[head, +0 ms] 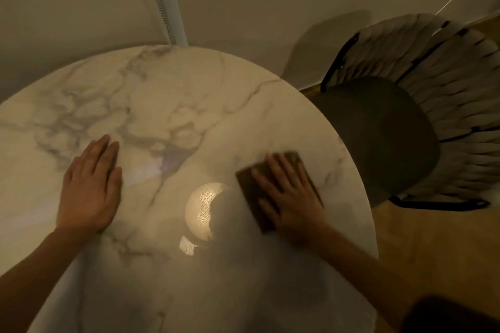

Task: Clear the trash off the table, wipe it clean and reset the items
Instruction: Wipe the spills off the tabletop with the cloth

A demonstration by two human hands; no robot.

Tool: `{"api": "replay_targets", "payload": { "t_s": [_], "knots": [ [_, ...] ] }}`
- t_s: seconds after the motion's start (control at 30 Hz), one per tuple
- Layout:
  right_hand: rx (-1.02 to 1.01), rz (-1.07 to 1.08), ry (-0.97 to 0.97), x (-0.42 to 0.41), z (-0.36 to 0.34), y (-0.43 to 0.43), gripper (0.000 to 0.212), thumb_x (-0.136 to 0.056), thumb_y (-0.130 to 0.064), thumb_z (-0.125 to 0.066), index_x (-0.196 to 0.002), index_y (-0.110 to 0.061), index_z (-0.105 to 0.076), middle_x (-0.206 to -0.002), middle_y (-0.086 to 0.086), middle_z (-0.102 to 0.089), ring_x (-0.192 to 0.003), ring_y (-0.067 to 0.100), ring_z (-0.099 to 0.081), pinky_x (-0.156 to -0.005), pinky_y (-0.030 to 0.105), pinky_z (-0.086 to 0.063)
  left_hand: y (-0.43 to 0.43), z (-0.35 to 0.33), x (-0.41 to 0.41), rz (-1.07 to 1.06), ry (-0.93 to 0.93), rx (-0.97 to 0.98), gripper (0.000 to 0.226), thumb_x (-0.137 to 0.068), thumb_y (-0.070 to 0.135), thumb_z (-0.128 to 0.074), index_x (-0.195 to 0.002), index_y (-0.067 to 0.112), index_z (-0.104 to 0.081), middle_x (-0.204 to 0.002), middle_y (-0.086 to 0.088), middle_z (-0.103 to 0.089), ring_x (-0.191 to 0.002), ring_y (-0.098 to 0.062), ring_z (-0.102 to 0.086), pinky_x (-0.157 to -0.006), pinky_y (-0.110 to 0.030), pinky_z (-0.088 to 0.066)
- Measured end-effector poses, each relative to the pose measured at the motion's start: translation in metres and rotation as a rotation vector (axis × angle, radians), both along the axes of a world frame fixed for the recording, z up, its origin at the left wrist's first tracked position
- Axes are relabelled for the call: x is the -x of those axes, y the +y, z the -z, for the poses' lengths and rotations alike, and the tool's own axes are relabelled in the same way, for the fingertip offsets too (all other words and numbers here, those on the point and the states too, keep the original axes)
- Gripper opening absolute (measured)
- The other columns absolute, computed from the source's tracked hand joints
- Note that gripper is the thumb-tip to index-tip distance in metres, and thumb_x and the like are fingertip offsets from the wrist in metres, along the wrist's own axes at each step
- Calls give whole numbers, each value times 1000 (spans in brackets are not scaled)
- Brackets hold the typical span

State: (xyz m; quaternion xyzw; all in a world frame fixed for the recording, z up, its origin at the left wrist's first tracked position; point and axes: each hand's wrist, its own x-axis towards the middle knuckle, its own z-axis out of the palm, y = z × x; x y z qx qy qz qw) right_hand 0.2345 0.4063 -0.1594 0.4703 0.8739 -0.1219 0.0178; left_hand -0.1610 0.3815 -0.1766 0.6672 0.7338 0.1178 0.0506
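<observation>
**A:** Where is the wiping thing?

**B:** A flat brown rectangular cloth [246, 184] lies on the round white grey-veined marble worktop [167, 94], toward its right edge, under the right hand [289, 197].

**A:** How do the fingers sit on it?

**B:** The right hand's fingers [273, 170] are straight and slightly spread, pressing flat on top of the cloth. None curls round it. A strip of cloth shows past the fingertips on the far side, and more shows along the hand's left side, down to near the wrist. The palm covers its middle. Its edges are blurred, so I cannot tell whether it is a folded cloth or a thin sponge.

**A:** And the other hand?

**B:** The left hand [89, 186] rests palm-down on the bare worktop, well apart from the cloth and to its left. Its fingers [104, 151] are straight and close together, holding nothing.

**A:** Anything between the hands?

**B:** A bright round light reflection [201, 211] on the glossy surface, just beside the cloth's near-left side.

**A:** And beyond the worktop?

**B:** A chair with a dark round seat [378, 138] and a pale woven back stands to the right, on a light wooden floor [405, 246].
</observation>
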Motion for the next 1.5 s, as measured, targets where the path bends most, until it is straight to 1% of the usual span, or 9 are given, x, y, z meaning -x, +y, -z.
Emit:
{"api": "replay_targets", "payload": {
  "t_s": [0.27,0.53,0.67,0.8,0.9,1.13,1.23,1.4,1.5],
  "knots": [
    [-44,383,5,65,13,201,60,-101,-50,-20,-156,-27,-12,-163,16,-6,-149,38,-5,-120,54,-1,2,-4,-3,13,24,26,53,-98,30,-30,-147,10,-36,-157,-9,-30,-144,-27,-27,-115,-46,-24],
    [91,-371,111,62,0,-121,62,-96,-48,-37,-153,-26,-25,-162,16,-8,-149,39,-3,-117,58,-12,2,-6,-2,15,37,44,54,-99,30,-29,-147,8,-37,-157,-10,-30,-145,-27,-27,-115,-46,-25],
    [-48,-613,133,54,10,-47,55,-101,-44,-37,-151,-23,-33,-155,18,-33,-145,40,-24,-117,59,-11,2,-9,-5,11,26,34,53,-99,30,-30,-148,10,-36,-157,-9,-29,-145,-26,-25,-116,-45,-24],
    [-125,-68,18,63,14,120,60,-99,-48,-24,-154,-27,-22,-161,14,-19,-148,36,-14,-119,55,-5,2,-8,-4,12,15,38,53,-100,31,-29,-149,12,-34,-157,-7,-28,-145,-24,-25,-116,-45,-24],
    [-118,238,23,89,16,141,61,-99,-49,-24,-155,-25,-17,-163,14,-6,-149,36,-5,-120,54,-2,2,-5,-2,5,4,40,52,-100,31,-30,-149,13,-34,-157,-7,-29,-145,-24,-25,-116,-43,-24],
    [49,-333,161,167,-1,-120,61,-96,-46,-39,-153,-25,-26,-163,15,-6,-150,36,-2,-118,55,-2,-1,-7,0,-12,-141,63,53,-100,32,-32,-150,15,-32,-158,-3,-27,-146,-19,-24,-118,-45,-21],
    [-1,-413,140,182,5,-91,58,-96,-48,-40,-150,-30,-32,-163,10,-13,-150,32,-7,-118,52,-7,1,-22,15,-5,-300,42,52,-100,33,-37,-148,14,-37,-156,-5,-32,-144,-18,-28,-119,-33,-20],
    [-137,85,4,197,17,82,63,-95,-52,-20,-154,-29,-23,-163,11,-11,-149,32,-10,-120,52,-5,-1,-23,97,-185,-57,80,54,-100,42,-27,-149,19,-32,-159,-8,-24,-145,-28,-22,-116,-50,-18],
    [-124,277,21,224,17,73,63,-97,-51,-18,-155,-26,-17,-163,14,-6,-150,35,-4,-119,56,-5,-20,-10,127,-266,-55,103,56,-100,45,-19,-152,23,-26,-162,-1,-15,-149,-22,-11,-119,-47,-8]
  ]
}}
